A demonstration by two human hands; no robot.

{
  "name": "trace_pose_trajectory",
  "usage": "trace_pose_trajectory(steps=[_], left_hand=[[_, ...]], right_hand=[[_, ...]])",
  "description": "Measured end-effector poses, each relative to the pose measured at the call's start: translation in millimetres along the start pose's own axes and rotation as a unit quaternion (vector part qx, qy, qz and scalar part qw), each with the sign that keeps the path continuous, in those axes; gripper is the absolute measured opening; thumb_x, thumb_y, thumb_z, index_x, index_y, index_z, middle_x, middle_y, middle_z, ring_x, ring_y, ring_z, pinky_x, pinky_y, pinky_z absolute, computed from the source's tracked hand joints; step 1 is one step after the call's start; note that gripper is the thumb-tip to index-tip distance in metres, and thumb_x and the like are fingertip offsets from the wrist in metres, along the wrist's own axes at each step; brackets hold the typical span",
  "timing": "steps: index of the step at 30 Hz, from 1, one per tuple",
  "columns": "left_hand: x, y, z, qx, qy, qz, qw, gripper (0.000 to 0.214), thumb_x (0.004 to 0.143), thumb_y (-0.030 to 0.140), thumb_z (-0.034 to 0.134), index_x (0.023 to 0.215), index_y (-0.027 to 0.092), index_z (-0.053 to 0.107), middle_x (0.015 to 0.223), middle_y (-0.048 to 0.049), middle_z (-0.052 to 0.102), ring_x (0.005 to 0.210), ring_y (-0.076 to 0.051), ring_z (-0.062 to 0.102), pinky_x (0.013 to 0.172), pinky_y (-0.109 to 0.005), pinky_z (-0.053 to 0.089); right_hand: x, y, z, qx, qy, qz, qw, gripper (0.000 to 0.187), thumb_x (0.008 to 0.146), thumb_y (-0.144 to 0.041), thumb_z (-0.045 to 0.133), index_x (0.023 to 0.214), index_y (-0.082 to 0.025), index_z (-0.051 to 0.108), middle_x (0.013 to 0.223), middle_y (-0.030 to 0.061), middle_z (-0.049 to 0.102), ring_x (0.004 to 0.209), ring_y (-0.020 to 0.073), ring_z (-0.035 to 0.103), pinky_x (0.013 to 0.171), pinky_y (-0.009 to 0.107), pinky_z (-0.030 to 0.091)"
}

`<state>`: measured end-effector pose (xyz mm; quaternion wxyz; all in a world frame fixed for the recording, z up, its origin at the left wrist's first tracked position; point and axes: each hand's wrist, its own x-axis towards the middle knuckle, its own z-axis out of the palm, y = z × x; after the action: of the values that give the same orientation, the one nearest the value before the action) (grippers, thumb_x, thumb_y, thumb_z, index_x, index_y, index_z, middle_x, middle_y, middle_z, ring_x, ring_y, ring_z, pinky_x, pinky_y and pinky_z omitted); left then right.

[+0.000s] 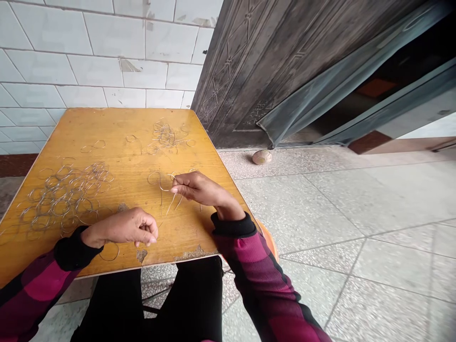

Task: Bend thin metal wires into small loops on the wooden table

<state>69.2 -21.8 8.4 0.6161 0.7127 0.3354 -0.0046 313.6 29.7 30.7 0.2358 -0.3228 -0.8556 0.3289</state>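
Observation:
My right hand (197, 187) is over the middle of the wooden table, thumb and forefinger pinched on a thin bent wire (172, 202). Other looped wires lie beside and partly under its fingers, including one with a round loop (154, 178). Near the front edge, my left hand (130, 228) is closed, fingertips together; whatever they hold is too fine to make out. A wire loop (109, 251) shows below the left wrist. To the left spreads a large tangled pile of looped wires (67, 194). A smaller heap of wires (166, 135) lies toward the back.
The yellow-brown table (117, 118) has chipped patches along its front edge and stands against a white tiled wall (114, 35). An orange rim (269, 240) shows beside its right edge. A roundish object (261, 157) lies on the tiled floor by a dark carved door (245, 71).

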Motion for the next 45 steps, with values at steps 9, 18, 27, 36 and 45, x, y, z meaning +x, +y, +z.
trace_pose_trajectory(steps=[9, 18, 27, 36, 45], left_hand=[[-14, 2, -25.9, -0.056, 0.272, 0.103, 0.955, 0.019, 0.08, 0.036, 0.062, 0.076, 0.018, 0.069, 0.063, -0.0001, 0.063, 0.047, -0.007, 0.046, 0.044, -0.019, 0.035], [8, -2, -12.9, -0.143, 0.394, 0.132, 0.899, 0.024, 0.079, 0.034, 0.063, 0.065, 0.015, 0.064, 0.051, 0.0022, 0.053, 0.039, -0.006, 0.043, 0.038, -0.019, 0.034], [8, 0, -17.7, -0.285, 0.458, 0.154, 0.828, 0.019, 0.07, 0.03, 0.07, 0.063, 0.013, 0.063, 0.059, 0.0002, 0.059, 0.045, -0.007, 0.048, 0.039, -0.019, 0.044], [7, 7, -14.3, -0.301, 0.457, 0.151, 0.823, 0.022, 0.069, 0.032, 0.072, 0.063, 0.013, 0.062, 0.06, 0.0002, 0.058, 0.046, -0.006, 0.048, 0.041, -0.019, 0.044], [8, 7, -12.7, -0.308, 0.446, 0.166, 0.824, 0.023, 0.069, 0.033, 0.074, 0.065, 0.013, 0.063, 0.061, -0.0003, 0.059, 0.048, -0.007, 0.048, 0.042, -0.019, 0.045]], right_hand=[[4, 1, 9, 0.072, -0.133, 0.082, 0.985, 0.034, 0.089, -0.038, 0.058, 0.065, -0.016, 0.049, 0.051, -0.0082, 0.041, 0.047, 0.0049, 0.039, 0.051, 0.022, 0.028], [17, -7, 46, 0.274, -0.078, 0.179, 0.942, 0.035, 0.078, -0.046, 0.069, 0.069, -0.015, 0.055, 0.05, -0.0065, 0.053, 0.044, 0.0053, 0.051, 0.045, 0.018, 0.039], [19, 0, 57, 0.529, -0.001, 0.182, 0.829, 0.034, 0.069, -0.034, 0.081, 0.096, -0.014, 0.071, 0.07, -0.0016, 0.065, 0.062, 0.0077, 0.066, 0.058, 0.018, 0.055], [23, -2, 67, 0.582, 0.029, 0.202, 0.787, 0.029, 0.06, -0.03, 0.086, 0.082, -0.014, 0.075, 0.064, -0.0025, 0.067, 0.053, 0.0044, 0.062, 0.047, 0.012, 0.052], [27, -2, 81, 0.595, 0.107, 0.159, 0.781, 0.027, 0.063, -0.034, 0.085, 0.075, -0.015, 0.07, 0.067, -0.003, 0.067, 0.053, 0.0045, 0.062, 0.049, 0.013, 0.052]])
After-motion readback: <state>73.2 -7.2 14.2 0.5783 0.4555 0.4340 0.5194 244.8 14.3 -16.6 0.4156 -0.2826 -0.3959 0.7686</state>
